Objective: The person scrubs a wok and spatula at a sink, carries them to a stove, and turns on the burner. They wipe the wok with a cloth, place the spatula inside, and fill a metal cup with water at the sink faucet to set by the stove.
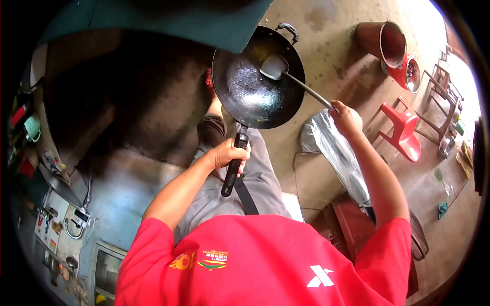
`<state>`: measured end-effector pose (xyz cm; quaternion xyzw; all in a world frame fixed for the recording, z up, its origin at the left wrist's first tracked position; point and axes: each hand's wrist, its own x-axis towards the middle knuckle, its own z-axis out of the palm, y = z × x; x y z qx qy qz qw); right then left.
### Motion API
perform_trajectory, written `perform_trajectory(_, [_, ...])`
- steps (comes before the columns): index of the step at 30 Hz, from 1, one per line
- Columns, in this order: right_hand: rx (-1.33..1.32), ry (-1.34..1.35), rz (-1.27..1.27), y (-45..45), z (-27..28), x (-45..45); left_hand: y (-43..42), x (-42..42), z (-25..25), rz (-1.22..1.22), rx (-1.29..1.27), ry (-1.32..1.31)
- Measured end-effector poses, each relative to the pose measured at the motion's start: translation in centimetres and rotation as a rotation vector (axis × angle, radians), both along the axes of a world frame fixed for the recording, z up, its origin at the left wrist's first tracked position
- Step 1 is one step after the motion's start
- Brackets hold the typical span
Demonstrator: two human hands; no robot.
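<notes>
My left hand (229,154) is wrapped round the black handle of a dark wok (245,97), held out in front of my legs. The wok's inside looks shiny, with a yellowish patch near the far side. My right hand (346,118), to the right of the wok, is closed on the end of a long metal spatula (311,92). The spatula's broad head rests inside the wok at its upper right. Part of the wok's far left rim is hidden behind a blue-green panel (153,18).
A brown bucket (370,40) and a red container (400,76) stand at the upper right, near a red plastic chair (406,127). Silvery sheeting (334,153) lies beside my right forearm. At the left are a sink (64,183) and a faucet (81,217).
</notes>
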<state>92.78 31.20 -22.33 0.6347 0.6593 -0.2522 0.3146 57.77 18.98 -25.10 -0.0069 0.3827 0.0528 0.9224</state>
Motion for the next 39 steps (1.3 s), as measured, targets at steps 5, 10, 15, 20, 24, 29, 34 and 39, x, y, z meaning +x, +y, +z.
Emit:
perform_trajectory(5, [0.313,0.386,-0.216,-0.9,-6.4,1.0,0.9,-0.7,0.2,-0.039,-0.006,-0.058])
perform_trajectory(10, [0.318,0.592,-0.226,0.2,-6.9,-0.1,1.9,-0.5,0.2,-0.113,0.007,-0.022])
perform_trajectory(15, [0.255,0.652,-0.056,0.8,-2.9,1.1,1.6,-0.4,-0.4,-0.181,0.056,0.033])
perform_trajectory(20, [0.166,0.571,0.286,1.8,2.7,5.1,1.9,-0.2,-0.1,-0.203,0.089,0.049])
perform_trajectory(24, [0.119,0.342,0.332,2.7,5.8,8.0,1.9,0.0,-0.2,-0.219,0.102,0.066])
perform_trajectory(29, [0.170,0.069,0.328,3.7,7.0,6.9,2.2,0.1,-0.5,-0.222,0.081,0.055])
perform_trajectory(34, [0.172,-0.099,0.122,2.7,4.3,4.1,1.7,0.4,-0.8,-0.160,0.036,0.032])
perform_trajectory(39, [0.132,0.065,-0.040,2.4,1.0,0.3,1.8,0.7,-0.4,-0.103,-0.024,-0.034])
